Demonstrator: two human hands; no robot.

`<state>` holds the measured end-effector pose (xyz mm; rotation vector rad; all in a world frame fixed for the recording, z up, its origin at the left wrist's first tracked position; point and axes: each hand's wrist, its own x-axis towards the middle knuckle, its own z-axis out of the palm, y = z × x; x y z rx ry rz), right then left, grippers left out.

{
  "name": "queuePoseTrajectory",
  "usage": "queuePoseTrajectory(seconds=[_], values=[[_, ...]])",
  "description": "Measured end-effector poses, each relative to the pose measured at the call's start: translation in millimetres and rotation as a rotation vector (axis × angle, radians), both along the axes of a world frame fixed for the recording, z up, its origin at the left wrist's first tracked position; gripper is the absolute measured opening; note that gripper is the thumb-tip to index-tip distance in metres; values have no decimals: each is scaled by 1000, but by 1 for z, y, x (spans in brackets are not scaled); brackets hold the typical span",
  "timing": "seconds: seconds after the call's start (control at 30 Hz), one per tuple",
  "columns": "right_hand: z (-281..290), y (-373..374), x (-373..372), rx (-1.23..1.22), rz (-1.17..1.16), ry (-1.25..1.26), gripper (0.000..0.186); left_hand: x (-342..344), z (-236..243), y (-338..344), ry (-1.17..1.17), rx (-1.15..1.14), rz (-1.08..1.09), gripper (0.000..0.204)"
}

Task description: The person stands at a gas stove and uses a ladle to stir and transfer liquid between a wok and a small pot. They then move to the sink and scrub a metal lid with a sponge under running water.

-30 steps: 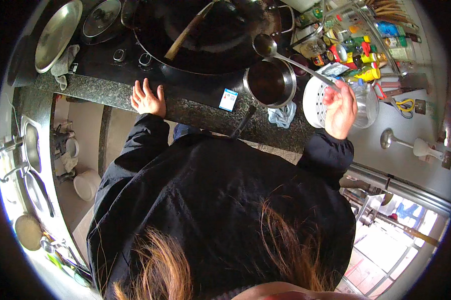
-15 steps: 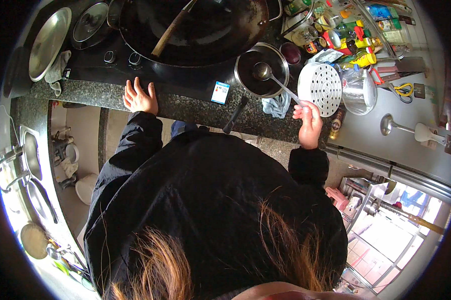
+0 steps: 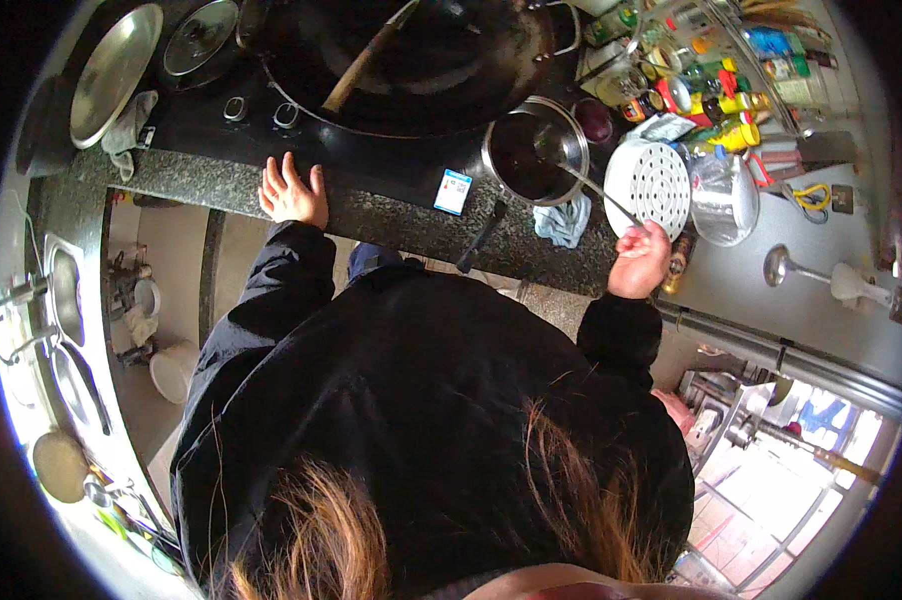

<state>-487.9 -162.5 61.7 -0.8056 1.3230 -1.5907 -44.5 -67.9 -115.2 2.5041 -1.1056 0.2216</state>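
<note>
My right hand [image 3: 641, 262] is closed around the end of a long-handled metal ladle [image 3: 603, 192]. The ladle's bowl is down inside a metal saucepan [image 3: 486, 152] with dark contents, and shows only dimly there. The saucepan's black handle [image 3: 483, 238] points toward me over the counter edge. My left hand [image 3: 296, 196] rests by the front edge of the black cooktop [image 3: 381, 160], fingers spread, holding nothing. A large dark wok [image 3: 451, 60] stands behind, with a wooden-handled tool [image 3: 366, 65] lying in it.
Right of the saucepan are a white perforated steamer plate [image 3: 648, 190], a crumpled blue-grey cloth [image 3: 563, 218] and a clear plastic container [image 3: 723, 200]. Several seasoning bottles [image 3: 736, 132] crowd the back right. Scissors [image 3: 811, 200] and another ladle [image 3: 779, 265] lie farther right.
The ladle's bowl has gone lower into the saucepan, and my right hand has shifted slightly right and down. My left hand stays spread on the counter. The whole view has shifted a little.
</note>
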Motion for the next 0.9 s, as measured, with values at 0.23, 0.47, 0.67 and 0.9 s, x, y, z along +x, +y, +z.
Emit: queuePoseTrajectory(seconds=[0.23,0.47,0.67,0.9], values=[[32,-72,61,-185,386,-81,23,-1,0,0,-23,-10,10,59],[16,-139,175,-315,677,597,27,-2,6,1,20,-30,7,59],[4,-156,200,-423,787,802,26,-1,7,2,37,-21,12,59],[2,-143,198,-122,834,374,28,-2,8,1,35,-8,19,59]])
